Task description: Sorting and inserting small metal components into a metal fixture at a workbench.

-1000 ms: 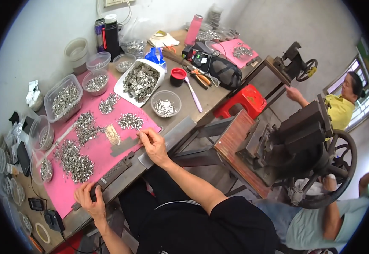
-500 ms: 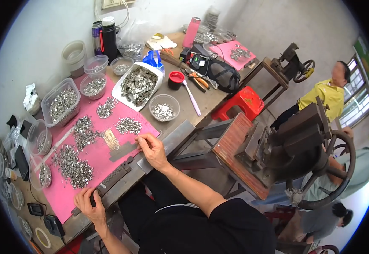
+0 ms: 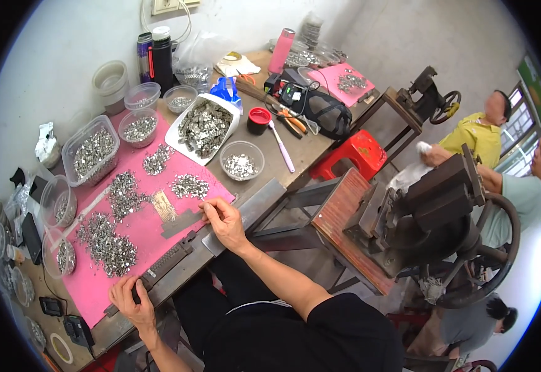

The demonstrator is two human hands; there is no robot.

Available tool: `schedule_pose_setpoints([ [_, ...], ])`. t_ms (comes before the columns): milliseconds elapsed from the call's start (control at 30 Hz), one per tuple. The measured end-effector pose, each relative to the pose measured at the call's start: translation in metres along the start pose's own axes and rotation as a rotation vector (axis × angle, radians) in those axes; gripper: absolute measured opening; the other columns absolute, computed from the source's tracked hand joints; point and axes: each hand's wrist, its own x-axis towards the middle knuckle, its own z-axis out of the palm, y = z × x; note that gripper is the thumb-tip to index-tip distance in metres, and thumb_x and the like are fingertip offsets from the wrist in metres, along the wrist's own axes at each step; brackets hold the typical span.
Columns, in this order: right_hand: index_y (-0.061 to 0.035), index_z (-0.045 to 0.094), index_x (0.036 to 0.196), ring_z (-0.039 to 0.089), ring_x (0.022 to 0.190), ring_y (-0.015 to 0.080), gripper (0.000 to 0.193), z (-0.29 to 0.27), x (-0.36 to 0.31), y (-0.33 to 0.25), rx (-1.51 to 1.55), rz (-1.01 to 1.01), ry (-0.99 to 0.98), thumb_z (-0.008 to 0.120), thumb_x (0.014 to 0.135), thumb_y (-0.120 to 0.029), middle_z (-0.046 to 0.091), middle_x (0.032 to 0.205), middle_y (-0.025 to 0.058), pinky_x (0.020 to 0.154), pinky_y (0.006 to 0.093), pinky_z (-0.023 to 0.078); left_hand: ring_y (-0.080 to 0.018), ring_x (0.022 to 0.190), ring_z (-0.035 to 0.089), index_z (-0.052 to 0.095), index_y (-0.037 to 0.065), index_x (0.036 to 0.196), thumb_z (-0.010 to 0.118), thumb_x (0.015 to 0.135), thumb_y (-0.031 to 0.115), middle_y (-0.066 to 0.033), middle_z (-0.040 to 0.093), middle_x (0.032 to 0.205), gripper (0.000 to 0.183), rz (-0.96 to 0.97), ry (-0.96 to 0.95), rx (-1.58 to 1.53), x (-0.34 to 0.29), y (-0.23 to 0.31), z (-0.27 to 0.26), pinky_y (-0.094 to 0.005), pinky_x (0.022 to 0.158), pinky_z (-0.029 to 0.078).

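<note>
A long dark metal bar [image 3: 162, 265] with a row of small slots lies along the front edge of the pink sheet [image 3: 146, 232]. My left hand [image 3: 133, 302] is closed round its near-left end, thumb on a black knob-like part. My right hand [image 3: 223, 224] is at the sheet's right edge, thumb and forefinger pinched; what lies between them is too small to make out. Beside those fingers rest flat grey metal pieces [image 3: 179, 225] and a row of thin gold-coloured strips [image 3: 164, 206]. Heaps of small silvery metal parts [image 3: 110, 248] cover the sheet further left.
Behind the sheet stand a white tray [image 3: 172, 133] of metal parts, a clear tub [image 3: 72, 149] and a round bowl [image 3: 242, 176]. A lilac toothbrush [image 3: 281, 147] and red-rimmed cup [image 3: 259, 121] lie right. A hand-wheel press [image 3: 438, 217] and red stool [image 3: 360, 152] stand off the table.
My hands have hardly moved. Behind the press, a person in a pale green shirt has come up higher into view, an arm stretched out with something white at the hand.
</note>
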Motion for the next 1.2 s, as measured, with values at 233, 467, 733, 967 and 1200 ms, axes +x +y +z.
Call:
schedule_pose_setpoints([
  [233, 0.0004, 0.065, 0.104, 0.059, 0.075, 0.0069, 0.018, -0.0033, 0.0002, 0.0018, -0.001, 0.034, -0.050, 0.056, 0.104, -0.014, 0.063, 0.084, 0.0010, 0.069, 0.0231, 0.051, -0.0278, 0.096, 0.058, 0.066, 0.003, 0.098, 0.065, 0.090, 0.007, -0.0096, 0.065, 0.098, 0.008, 0.011, -0.003, 0.014, 0.0014, 0.0006, -0.0012, -0.0401, 0.098, 0.038],
  [467, 0.0004, 0.066, 0.099, 0.059, 0.069, 0.0083, 0.015, -0.0005, 0.0006, 0.0002, 0.014, 0.005, 0.001, 0.058, 0.101, -0.011, 0.063, 0.078, 0.0023, 0.063, 0.0246, 0.048, -0.0277, 0.097, 0.058, 0.066, 0.003, 0.098, 0.065, 0.092, 0.007, -0.0096, 0.065, 0.098, 0.008, 0.006, -0.007, 0.003, 0.0015, 0.0027, -0.0011, -0.0397, 0.098, 0.038],
  [733, 0.0006, 0.066, 0.098, 0.059, 0.068, 0.0082, 0.014, -0.0006, 0.0005, -0.0028, 0.000, 0.007, -0.001, 0.058, 0.101, -0.011, 0.062, 0.077, 0.0021, 0.062, 0.0244, 0.048, -0.0283, 0.096, 0.057, 0.068, 0.002, 0.098, 0.066, 0.088, 0.004, -0.0101, 0.065, 0.100, 0.011, -0.012, 0.005, -0.014, -0.0008, -0.0001, 0.0016, -0.0418, 0.099, 0.037],
  [967, 0.0007, 0.066, 0.103, 0.060, 0.074, 0.0071, 0.018, -0.0033, 0.0002, 0.0007, -0.009, 0.026, -0.039, 0.057, 0.103, -0.015, 0.064, 0.083, 0.0013, 0.068, 0.0232, 0.051, -0.0286, 0.095, 0.057, 0.067, 0.002, 0.097, 0.066, 0.088, 0.004, -0.0105, 0.064, 0.099, 0.010, -0.014, 0.007, -0.016, 0.0001, 0.0013, 0.0007, -0.0421, 0.099, 0.037],
  [1200, 0.0006, 0.066, 0.103, 0.060, 0.075, 0.0073, 0.018, -0.0032, -0.0001, -0.0002, -0.008, 0.034, -0.046, 0.056, 0.104, -0.015, 0.064, 0.084, 0.0013, 0.069, 0.0233, 0.052, -0.0290, 0.094, 0.057, 0.067, 0.002, 0.098, 0.066, 0.088, 0.004, -0.0107, 0.064, 0.098, 0.010, -0.010, 0.009, -0.009, -0.0003, -0.0004, 0.0013, -0.0420, 0.098, 0.038],
])
